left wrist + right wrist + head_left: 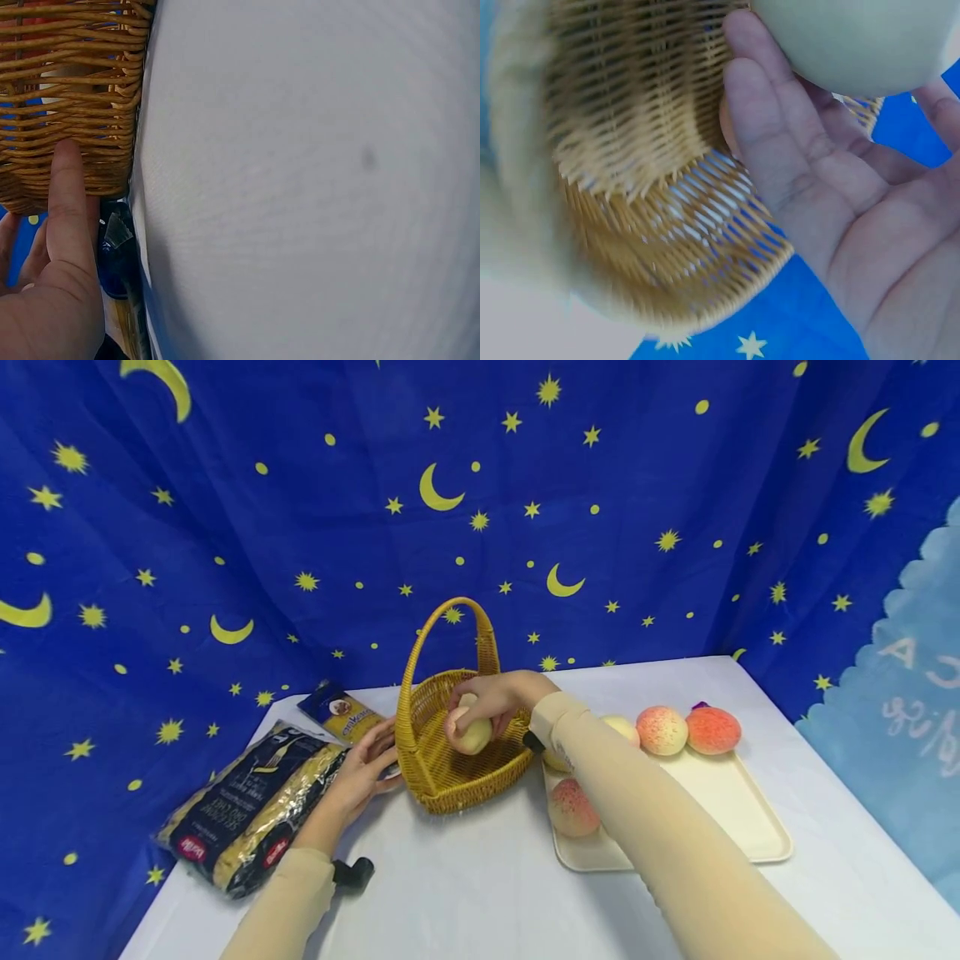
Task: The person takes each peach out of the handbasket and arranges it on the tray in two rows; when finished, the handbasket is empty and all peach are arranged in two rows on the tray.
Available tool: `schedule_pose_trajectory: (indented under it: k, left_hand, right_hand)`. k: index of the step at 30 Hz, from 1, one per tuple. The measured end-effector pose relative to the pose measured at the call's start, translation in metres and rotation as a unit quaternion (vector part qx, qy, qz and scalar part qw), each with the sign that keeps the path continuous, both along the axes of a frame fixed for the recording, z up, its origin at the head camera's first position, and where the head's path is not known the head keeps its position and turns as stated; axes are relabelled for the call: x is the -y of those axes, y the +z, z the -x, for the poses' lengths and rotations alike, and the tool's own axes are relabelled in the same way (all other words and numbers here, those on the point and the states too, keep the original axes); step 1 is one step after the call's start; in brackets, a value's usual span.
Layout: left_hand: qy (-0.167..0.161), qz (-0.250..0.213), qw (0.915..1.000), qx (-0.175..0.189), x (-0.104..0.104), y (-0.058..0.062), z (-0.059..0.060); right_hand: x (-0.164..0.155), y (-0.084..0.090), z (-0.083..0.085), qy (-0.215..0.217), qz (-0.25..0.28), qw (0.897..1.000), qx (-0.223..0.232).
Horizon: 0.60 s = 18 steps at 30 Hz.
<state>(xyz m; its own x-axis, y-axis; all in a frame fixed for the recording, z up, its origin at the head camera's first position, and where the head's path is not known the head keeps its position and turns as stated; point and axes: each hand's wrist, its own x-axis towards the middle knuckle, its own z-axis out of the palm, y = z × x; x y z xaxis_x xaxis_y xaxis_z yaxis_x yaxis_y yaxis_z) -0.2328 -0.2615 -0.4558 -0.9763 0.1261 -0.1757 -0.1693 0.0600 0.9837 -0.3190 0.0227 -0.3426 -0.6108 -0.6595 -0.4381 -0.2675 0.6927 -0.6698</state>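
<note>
peaches (662, 729): 5 | basket (442, 777): 1 | tray (731, 810): 1 | pasta bags (255, 806): 1 | packets (341, 712): 1

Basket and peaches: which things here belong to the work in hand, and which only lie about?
In use: right hand, the peach it holds, wicker basket, left hand against it, tray of peaches.
Lying about: pasta bag, small packet.

Backdrop was a deep blue cloth (315, 510) covered in yellow stars and moons, hung behind a white table (480, 893).
</note>
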Motion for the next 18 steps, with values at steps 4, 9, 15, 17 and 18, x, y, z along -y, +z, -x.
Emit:
schedule_pose_trajectory:
  k: [4,9,15,17,18]
  left_hand:
    - [-0.001,0.002,1.0,0.001,0.0,0.0,-0.001]
    - [-0.003,-0.001,1.0,0.0,-0.001,0.0,-0.001]
    - [0.001,-0.007,1.0,0.0,-0.001,0.0,-0.002]
    - [0.003,-0.005,1.0,-0.002,-0.002,0.001,-0.003]
    - [0.002,-0.004,1.0,-0.003,-0.002,0.001,-0.004]
  right_hand:
    - [-0.014,0.007,-0.003,0.011,0.022,0.999,-0.04]
    - [-0.041,0.015,-0.004,0.02,0.06,0.995,-0.083]
    - [-0.077,0.022,-0.01,0.021,0.078,0.985,-0.154]
    - [-0.088,0.025,-0.014,0.018,0.08,0.981,-0.176]
    - [-0.093,0.026,-0.015,0.017,0.082,0.98,-0.182]
